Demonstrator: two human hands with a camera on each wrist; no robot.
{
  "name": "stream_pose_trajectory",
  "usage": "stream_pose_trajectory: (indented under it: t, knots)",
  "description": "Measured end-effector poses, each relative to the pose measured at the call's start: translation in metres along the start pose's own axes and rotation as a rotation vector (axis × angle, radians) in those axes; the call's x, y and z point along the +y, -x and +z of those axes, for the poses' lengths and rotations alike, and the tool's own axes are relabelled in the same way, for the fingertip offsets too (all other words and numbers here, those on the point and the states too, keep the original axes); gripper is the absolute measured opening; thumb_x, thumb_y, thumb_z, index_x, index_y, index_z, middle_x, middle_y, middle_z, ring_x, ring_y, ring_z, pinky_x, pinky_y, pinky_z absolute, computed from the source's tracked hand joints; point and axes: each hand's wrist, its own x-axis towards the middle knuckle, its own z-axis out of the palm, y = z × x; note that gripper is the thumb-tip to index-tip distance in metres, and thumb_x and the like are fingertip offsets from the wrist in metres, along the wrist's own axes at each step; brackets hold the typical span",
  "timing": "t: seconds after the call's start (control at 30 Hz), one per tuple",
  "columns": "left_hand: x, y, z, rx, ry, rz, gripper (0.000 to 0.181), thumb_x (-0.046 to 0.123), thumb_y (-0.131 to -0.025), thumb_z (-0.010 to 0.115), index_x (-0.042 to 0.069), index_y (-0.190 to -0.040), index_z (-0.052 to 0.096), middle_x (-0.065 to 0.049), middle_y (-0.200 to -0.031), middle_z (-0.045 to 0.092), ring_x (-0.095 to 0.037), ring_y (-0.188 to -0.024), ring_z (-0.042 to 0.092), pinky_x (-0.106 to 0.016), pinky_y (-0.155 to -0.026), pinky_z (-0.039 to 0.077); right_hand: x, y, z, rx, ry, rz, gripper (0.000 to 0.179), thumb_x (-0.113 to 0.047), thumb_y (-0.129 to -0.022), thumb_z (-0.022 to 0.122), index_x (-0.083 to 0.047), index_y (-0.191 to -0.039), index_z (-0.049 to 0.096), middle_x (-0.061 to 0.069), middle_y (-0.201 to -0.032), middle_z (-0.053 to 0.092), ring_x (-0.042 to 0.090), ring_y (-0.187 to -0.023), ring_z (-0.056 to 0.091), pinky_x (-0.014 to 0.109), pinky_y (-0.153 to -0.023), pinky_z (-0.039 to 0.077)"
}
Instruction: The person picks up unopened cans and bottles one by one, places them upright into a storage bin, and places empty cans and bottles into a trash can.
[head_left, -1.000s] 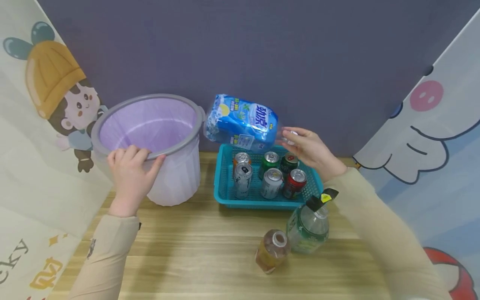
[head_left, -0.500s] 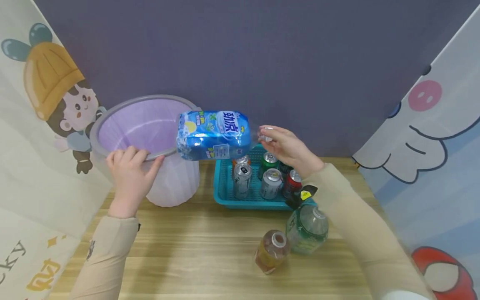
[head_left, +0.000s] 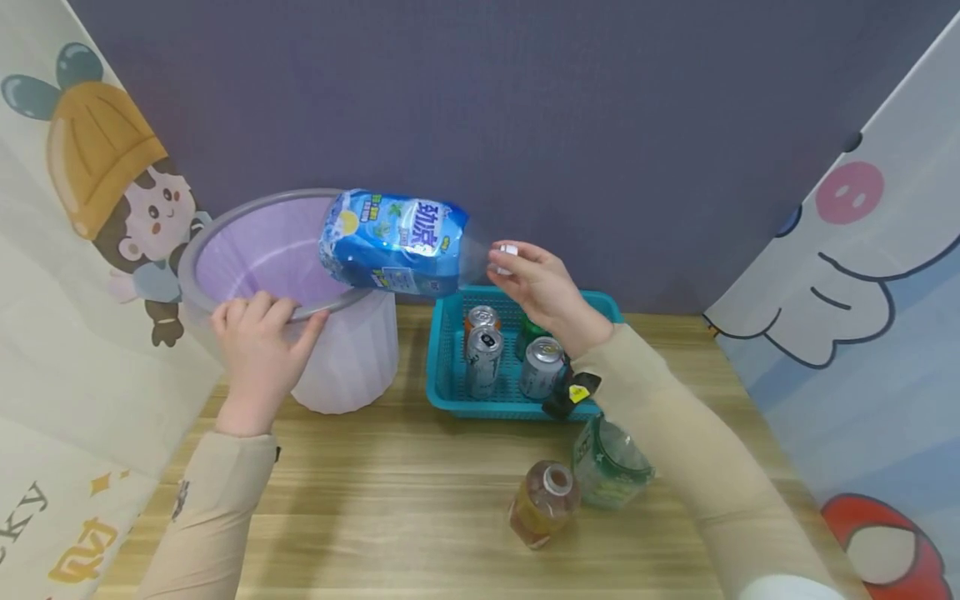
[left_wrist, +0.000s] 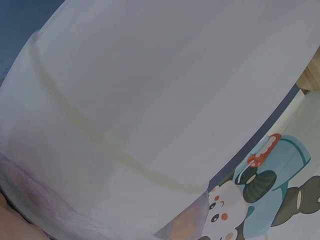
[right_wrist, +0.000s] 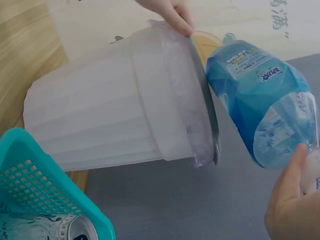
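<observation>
My right hand (head_left: 542,287) grips a large clear plastic bottle (head_left: 393,243) with a blue label by its white-capped neck. The bottle lies sideways in the air, its base over the right part of the rim of a lilac-lined trash can (head_left: 347,358). On the can's grey front rim rests my left hand (head_left: 262,358), fingers bent over the edge and thumb along the outside. In the right wrist view, the bottle (right_wrist: 260,100) hangs beside the can's mouth, and the left hand (right_wrist: 172,12) touches the rim. The left wrist view is mostly filled by the can's pale wall (left_wrist: 150,100).
A teal basket (head_left: 450,404) holding several drink cans (head_left: 483,362) stands right of the trash can, partly hidden under the right arm. Nearer on the wooden table (head_left: 360,517) are a brownish bottle (head_left: 543,504) and a green-labelled bottle (head_left: 607,467). A grey panel (head_left: 570,108) rises behind.
My right hand has carried the blue-labelled bottle leftward from over the basket to the trash can's rim, dipping and then rising slightly. The left hand has stayed on the rim.
</observation>
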Motion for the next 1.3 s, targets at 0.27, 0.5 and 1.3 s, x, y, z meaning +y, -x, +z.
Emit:
stream_pose_trajectory:
  t: [0.27,0.5,1.3]
  knots:
    - [0.0,-0.001,-0.001,-0.009,-0.002,0.001,0.064,0.058,-0.091,0.048,-0.004,-0.082,0.061,-0.02,-0.077,0.053,-0.04,-0.074,0.038,-0.058,-0.087,0.023,0.006,-0.004,0.016,-0.074,0.226,-0.082,0.014,0.003,-0.09,0.057,-0.01,-0.094,0.06,0.005,-0.096,0.052,0.015,-0.087,0.057,0.028,-0.086,0.054]
    - [0.001,-0.001,-0.003,0.0,-0.002,-0.001,0.063,0.056,-0.091,0.049,-0.004,-0.079,0.059,-0.02,-0.077,0.052,-0.041,-0.074,0.037,-0.058,-0.086,0.023,0.008,-0.009,0.029,-0.118,0.662,-0.277,0.028,-0.008,-0.086,0.068,-0.001,-0.112,0.061,0.006,-0.099,0.058,0.017,-0.086,0.052,0.022,-0.07,0.05]
    - [0.005,-0.004,-0.009,-0.037,-0.017,-0.005,0.061,0.056,-0.091,0.048,-0.003,-0.081,0.06,-0.02,-0.077,0.053,-0.04,-0.075,0.039,-0.057,-0.085,0.025,0.0,-0.028,0.099,-0.165,1.215,-0.618,0.023,-0.018,-0.085,0.07,-0.007,-0.105,0.067,0.006,-0.106,0.061,0.016,-0.093,0.056,0.022,-0.077,0.05]
